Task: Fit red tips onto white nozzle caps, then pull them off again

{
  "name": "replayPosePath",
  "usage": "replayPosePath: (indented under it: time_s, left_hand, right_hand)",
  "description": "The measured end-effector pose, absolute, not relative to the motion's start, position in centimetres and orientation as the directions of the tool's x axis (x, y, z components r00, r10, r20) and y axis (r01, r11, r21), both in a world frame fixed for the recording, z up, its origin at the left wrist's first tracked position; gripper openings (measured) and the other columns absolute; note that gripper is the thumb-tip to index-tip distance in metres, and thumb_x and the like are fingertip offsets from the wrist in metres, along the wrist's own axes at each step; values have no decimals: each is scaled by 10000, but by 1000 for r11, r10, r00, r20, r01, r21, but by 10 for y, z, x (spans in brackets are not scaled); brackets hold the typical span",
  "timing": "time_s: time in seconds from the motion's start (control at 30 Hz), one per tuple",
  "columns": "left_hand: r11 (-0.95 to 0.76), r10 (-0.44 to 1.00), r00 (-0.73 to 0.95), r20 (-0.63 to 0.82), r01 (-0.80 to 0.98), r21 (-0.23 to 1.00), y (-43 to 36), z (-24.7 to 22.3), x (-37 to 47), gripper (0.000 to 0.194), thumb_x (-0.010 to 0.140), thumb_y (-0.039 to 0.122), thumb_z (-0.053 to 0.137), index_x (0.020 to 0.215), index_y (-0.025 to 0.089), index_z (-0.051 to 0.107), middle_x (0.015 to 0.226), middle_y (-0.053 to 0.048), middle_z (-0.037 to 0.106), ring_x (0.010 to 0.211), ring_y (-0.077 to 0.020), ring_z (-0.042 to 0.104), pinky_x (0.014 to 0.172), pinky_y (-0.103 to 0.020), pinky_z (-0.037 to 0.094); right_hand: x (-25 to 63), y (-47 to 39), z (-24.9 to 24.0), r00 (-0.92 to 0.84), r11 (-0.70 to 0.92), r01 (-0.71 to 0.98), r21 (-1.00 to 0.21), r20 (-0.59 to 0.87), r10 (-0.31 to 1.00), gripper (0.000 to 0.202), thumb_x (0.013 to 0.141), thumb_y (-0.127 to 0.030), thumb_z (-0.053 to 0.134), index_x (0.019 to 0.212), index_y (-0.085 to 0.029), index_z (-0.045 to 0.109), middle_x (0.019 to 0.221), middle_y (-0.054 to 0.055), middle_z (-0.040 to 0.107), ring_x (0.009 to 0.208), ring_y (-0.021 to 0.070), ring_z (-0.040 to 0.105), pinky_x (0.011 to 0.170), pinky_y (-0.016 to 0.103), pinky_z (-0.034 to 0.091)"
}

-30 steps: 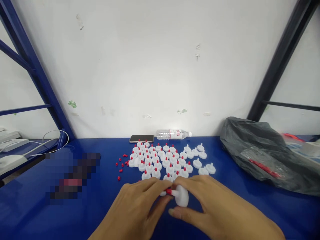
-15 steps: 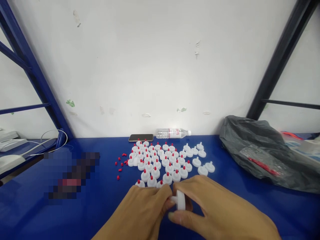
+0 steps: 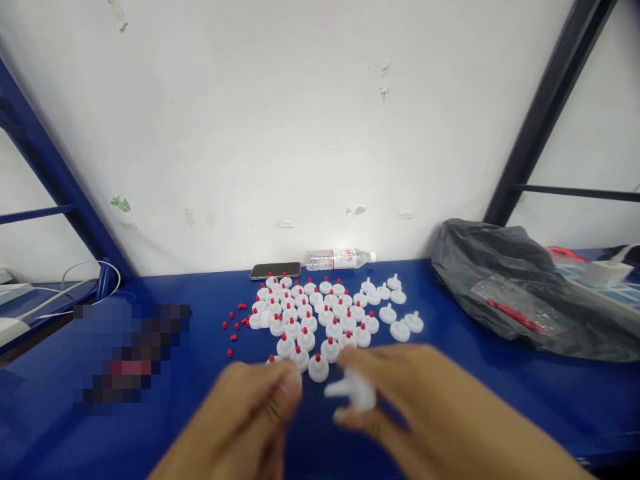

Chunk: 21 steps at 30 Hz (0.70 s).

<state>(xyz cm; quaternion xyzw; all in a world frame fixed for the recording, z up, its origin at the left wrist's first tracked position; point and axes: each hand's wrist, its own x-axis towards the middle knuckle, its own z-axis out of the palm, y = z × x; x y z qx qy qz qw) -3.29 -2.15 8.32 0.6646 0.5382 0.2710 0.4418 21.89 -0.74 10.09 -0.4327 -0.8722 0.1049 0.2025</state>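
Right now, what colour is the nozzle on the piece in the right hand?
The nozzle is white, slightly blurred; it shows best in the head view.

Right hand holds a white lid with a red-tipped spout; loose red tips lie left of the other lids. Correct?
No: the white lid in the right hand has a bare white spout, per the head view. The loose red tips do lie left of the other lids.

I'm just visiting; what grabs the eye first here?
The cluster of red-tipped white pieces in the middle of the blue table. Nearer, the right hand holds a bare-tipped white piece. At right lies a crumpled dark grey bag.
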Motion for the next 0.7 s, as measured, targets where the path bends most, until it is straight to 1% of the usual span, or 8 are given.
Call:
replayPosePath:
  time_s: [0.03, 0.1, 0.17, 0.27, 0.37, 0.5, 0.6, 0.7]
  left_hand:
    - [36, 963, 227, -145, 424, 905, -15, 88, -44, 608, 973, 720, 309, 683, 232, 525, 403, 43, 485, 351, -132, 497, 370, -216, 365]
    - [-55, 995, 96, 13, 444, 894, 1, 97, -69, 606, 935, 737, 372, 621, 229, 473, 398, 30, 501, 388, -143, 525, 447, -231, 431]
    - [-114, 987, -21, 160, 608, 786, 17, 102, -92, 580, 934, 712, 396, 652, 224, 537, 506, 5, 600, 475, -157, 550, 470, -241, 412]
    - [-54, 967, -92, 237, 838, 544, 37, 95, -110, 469, 925, 616, 455, 800, 230, 690, 684, -23, 695, 664, -214, 634, 620, -288, 452]
    - [-63, 981, -14, 192, 920, 387, 49, 78, -111, 394, 916, 504, 479, 942, 234, 764, 975, -70, 770, 910, -279, 685, 803, -348, 483]
    - [-202, 979, 183, 88, 922, 331, 56, 61, -104, 323, 923, 405, 489, 989, 262, 772, 1044, -52, 765, 992, -259, 688, 868, -334, 497]
    - [-226, 974, 225, 37, 926, 304, 57, 56, -103, 300, 917, 354, 495, 1043, 267, 753, 1074, -45, 758, 1017, -253, 686, 872, -337, 504]
    - [-202, 978, 206, 12, 945, 257, 60, 55, -104, 306, 910, 308, 486, 1070, 252, 740, 1120, -57, 746, 1051, -262, 679, 885, -354, 501]
  right_hand:
    - [232, -2, 102, -484, 573, 743, -346, 312, 817, 187, 1019, -385, 548, 1120, -285, 669, 976, 14, 775, 819, 223, 727, 719, 307, 507]
    - [262, 12, 102, -317, 500, 818, -286, 501, 805, 332, 1022, -480, 506, 1240, -264, 633, 1071, 57, 767, 897, 266, 733, 763, 351, 524]
    - [286, 25, 102, -229, 430, 867, -251, 566, 792, 358, 987, -523, 545, 1190, -251, 658, 1133, 78, 739, 942, 292, 719, 793, 384, 533]
    - [298, 34, 100, -274, 447, 864, -233, 528, 804, 332, 984, -434, 549, 1245, -259, 655, 1128, 73, 700, 863, 242, 704, 771, 369, 548]
    - [287, 31, 98, -349, 510, 825, -243, 490, 799, 420, 984, -367, 538, 1392, -280, 585, 1134, 65, 690, 822, 207, 693, 743, 340, 557]
    - [269, 28, 99, -352, 522, 796, -306, 467, 811, 472, 1009, -402, 521, 1478, -349, 490, 1150, 24, 724, 857, 206, 706, 754, 324, 555]
    - [267, 30, 101, -353, 518, 767, -378, 425, 834, 338, 1020, -435, 524, 1345, -356, 578, 1044, -20, 749, 781, 175, 697, 696, 282, 534]
    - [269, 35, 100, -363, 513, 767, -386, 399, 842, 237, 1030, -437, 509, 1169, -312, 655, 996, -18, 748, 790, 172, 690, 698, 277, 519]
